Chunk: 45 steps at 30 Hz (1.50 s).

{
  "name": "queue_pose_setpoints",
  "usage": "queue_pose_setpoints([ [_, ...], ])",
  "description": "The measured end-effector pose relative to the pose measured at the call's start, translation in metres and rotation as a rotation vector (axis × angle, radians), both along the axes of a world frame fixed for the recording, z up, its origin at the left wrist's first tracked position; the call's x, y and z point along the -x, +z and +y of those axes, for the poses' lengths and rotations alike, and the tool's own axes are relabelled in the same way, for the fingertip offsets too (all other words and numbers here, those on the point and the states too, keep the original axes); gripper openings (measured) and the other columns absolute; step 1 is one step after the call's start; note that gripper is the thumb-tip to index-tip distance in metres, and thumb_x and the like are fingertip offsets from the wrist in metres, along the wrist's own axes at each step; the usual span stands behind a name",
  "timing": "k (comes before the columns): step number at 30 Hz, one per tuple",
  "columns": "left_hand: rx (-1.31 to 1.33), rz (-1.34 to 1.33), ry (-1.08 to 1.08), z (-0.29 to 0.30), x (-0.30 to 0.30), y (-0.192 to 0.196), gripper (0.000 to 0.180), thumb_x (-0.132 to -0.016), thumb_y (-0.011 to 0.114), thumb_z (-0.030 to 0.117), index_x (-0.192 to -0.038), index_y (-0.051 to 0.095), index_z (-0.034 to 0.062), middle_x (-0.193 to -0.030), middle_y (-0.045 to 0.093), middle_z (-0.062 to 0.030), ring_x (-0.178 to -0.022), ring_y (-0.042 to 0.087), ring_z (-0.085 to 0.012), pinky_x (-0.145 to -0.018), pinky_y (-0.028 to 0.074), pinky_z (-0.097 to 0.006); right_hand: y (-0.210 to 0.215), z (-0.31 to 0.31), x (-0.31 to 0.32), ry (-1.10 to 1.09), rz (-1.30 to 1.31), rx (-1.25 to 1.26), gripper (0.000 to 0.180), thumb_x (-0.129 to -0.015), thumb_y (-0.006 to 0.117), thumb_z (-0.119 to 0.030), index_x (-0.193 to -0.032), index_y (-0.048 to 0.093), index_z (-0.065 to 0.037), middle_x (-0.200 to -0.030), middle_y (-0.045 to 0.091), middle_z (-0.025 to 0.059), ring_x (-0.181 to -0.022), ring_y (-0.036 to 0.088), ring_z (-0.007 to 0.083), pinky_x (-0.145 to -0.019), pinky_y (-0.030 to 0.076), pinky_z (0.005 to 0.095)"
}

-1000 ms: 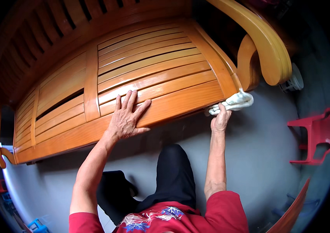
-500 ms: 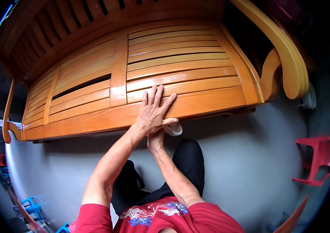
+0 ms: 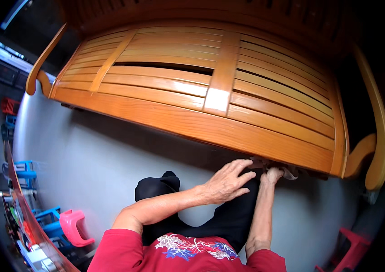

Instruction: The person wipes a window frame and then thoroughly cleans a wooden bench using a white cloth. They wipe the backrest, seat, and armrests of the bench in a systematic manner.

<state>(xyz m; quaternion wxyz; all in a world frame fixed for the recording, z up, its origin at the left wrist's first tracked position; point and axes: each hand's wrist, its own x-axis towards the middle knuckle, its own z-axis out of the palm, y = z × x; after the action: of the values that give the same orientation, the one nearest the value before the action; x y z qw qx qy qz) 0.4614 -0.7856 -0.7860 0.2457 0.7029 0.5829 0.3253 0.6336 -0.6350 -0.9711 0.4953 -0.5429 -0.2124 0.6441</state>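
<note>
A long varnished wooden bench (image 3: 181,120) with a slatted seat fills the upper part of the view. Below its front rail, toward the right half, my right hand (image 3: 271,175) grips a crumpled whitish cloth (image 3: 289,173) against the lower edge; part of the cloth is hidden by the fingers and the rail. My left hand (image 3: 227,182) is beside it on the left, palm down, with fingers apart and nothing in them. Its fingertips come close to the cloth's left end, and whether they touch it I cannot tell.
Curved wooden armrests (image 3: 378,149) close off the bench's ends. A pink plastic stool (image 3: 74,228) and blue stools (image 3: 50,222) stand at the lower left, beside a cluttered table. A red plastic stool (image 3: 352,249) is at the lower right. Grey floor (image 3: 97,158) lies under the bench.
My left hand has lifted off the seat's front slats and hangs below the rail. My right hand has moved rightward along the underside with the cloth. The view has turned, shifting the bench.
</note>
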Motion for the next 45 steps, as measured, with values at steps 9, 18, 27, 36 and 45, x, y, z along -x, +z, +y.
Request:
queue_pose_setpoints([
  [9,-0.133,0.031,0.135,-0.014,0.004,-0.004,0.037,-0.077,0.069,0.023,-0.107,0.056,0.0048,-0.113,0.052,-0.0113,-0.101,0.052,-0.0275,-0.085,0.045,-0.039,0.038,-0.128,0.127,0.106,0.159,0.218,0.016,-0.089,0.049,-0.002,-0.102,0.056,-0.007,-0.087,0.061,0.0059,-0.068,0.057,0.0192,-0.059,0.048,0.0302],
  [18,-0.150,-0.004,0.274,-0.023,0.028,0.014,0.037,-0.073,0.072,0.020,-0.105,0.060,0.0056,-0.108,0.058,-0.0074,-0.101,0.057,-0.0235,-0.083,0.048,-0.036,0.046,-0.167,0.282,0.437,0.324,0.326,0.031,-0.085,0.040,0.008,-0.109,0.056,-0.004,-0.098,0.060,0.0100,-0.084,0.058,0.0231,-0.076,0.050,0.0403],
  [27,-0.279,0.001,0.342,-0.013,0.032,0.012,0.022,-0.076,0.070,0.015,-0.094,0.063,0.0059,-0.092,0.059,-0.0039,-0.088,0.059,-0.0211,-0.076,0.048,-0.034,0.043,-0.144,0.261,0.424,0.824,0.743,0.028,-0.089,0.054,-0.002,-0.117,0.055,0.001,-0.119,0.059,0.0140,-0.107,0.057,0.0263,-0.097,0.046,0.0433],
  [36,-0.182,0.045,0.383,-0.010,0.030,0.010,0.016,-0.083,0.064,0.018,-0.094,0.062,0.0069,-0.091,0.060,-0.0058,-0.088,0.059,-0.0231,-0.077,0.047,-0.035,0.055,-0.059,0.084,0.751,0.557,0.079,0.027,-0.094,0.047,-0.014,-0.109,0.058,0.005,-0.109,0.062,0.0190,-0.100,0.061,0.0284,-0.090,0.050,0.0400],
  [45,0.151,-0.350,0.558,-0.019,0.027,-0.001,0.046,-0.084,0.064,0.026,-0.120,0.050,0.0020,-0.115,0.051,-0.0169,-0.102,0.056,-0.0349,-0.086,0.047,-0.043,0.082,0.002,-0.025,0.220,-0.003,0.068,0.028,-0.085,0.042,-0.005,-0.107,0.055,0.008,-0.102,0.063,0.0188,-0.090,0.065,0.0307,-0.079,0.057,0.0448],
])
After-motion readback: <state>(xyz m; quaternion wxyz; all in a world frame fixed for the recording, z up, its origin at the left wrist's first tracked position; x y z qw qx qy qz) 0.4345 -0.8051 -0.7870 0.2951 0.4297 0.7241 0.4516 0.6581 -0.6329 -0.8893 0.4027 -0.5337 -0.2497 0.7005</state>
